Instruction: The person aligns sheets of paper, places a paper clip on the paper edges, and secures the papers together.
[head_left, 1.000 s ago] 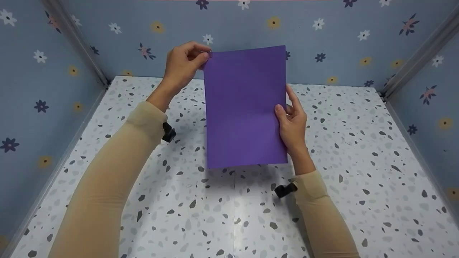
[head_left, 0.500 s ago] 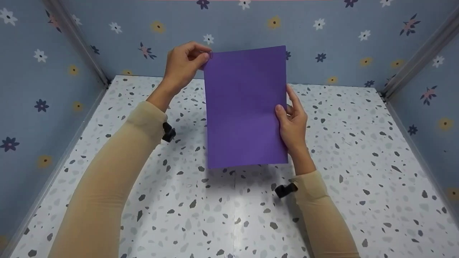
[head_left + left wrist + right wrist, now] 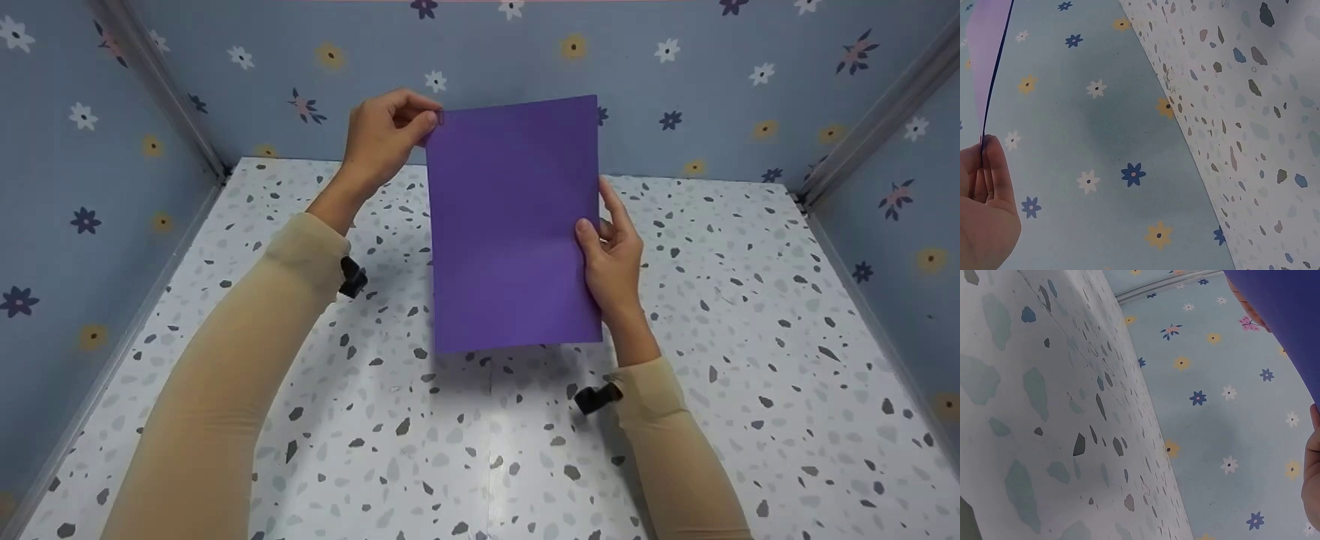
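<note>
A purple sheet of paper (image 3: 517, 225) is held up above the terrazzo-patterned surface, its face towards the head camera. At its top left corner sits a small paper clip (image 3: 441, 117). My left hand (image 3: 381, 139) pinches the clip and that corner between thumb and fingers. On the right edge, about halfway down, my right hand (image 3: 616, 262) grips the sheet, thumb in front and fingers behind. The left wrist view catches the paper (image 3: 989, 50) nearly edge-on above the left hand (image 3: 988, 202). Whether more sheets lie behind the front one, I cannot tell.
Blue flowered walls (image 3: 495, 52) stand behind and at both sides of the white speckled table surface (image 3: 750, 360). A black wrist camera (image 3: 352, 277) is on the left sleeve, and another black camera (image 3: 598, 398) on the right.
</note>
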### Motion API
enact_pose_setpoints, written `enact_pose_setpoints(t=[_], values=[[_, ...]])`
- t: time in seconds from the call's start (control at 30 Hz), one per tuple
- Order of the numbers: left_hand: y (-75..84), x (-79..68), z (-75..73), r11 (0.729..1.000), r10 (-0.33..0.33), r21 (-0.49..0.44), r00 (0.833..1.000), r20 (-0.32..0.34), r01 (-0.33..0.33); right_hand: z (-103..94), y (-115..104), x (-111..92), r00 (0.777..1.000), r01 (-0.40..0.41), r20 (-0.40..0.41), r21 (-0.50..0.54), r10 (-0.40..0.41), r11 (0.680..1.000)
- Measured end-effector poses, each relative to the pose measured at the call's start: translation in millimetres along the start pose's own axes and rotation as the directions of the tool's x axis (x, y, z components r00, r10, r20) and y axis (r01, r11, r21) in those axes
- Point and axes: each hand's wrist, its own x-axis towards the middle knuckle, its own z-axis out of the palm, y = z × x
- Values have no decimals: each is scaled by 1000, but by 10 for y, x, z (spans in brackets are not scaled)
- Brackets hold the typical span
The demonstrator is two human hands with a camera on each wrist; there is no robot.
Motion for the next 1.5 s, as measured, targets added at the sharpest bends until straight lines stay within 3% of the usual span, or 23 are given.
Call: enact_pose_setpoints(t=[0.33,1.0,1.5], values=[[11,-10,-10,1000,-10,-2,1000,2,10,5,-12,-2,1000,6,8,12,-6,1000],[7,-5,-7,997,-6,82,1000,-1,6,13,-15,-1,1000,7,-5,-6,-7,1000],[-19,-24,2,997,5,75,1000,-5,-5,8,7,3,1000,8,-4,-11,-8,1000]])
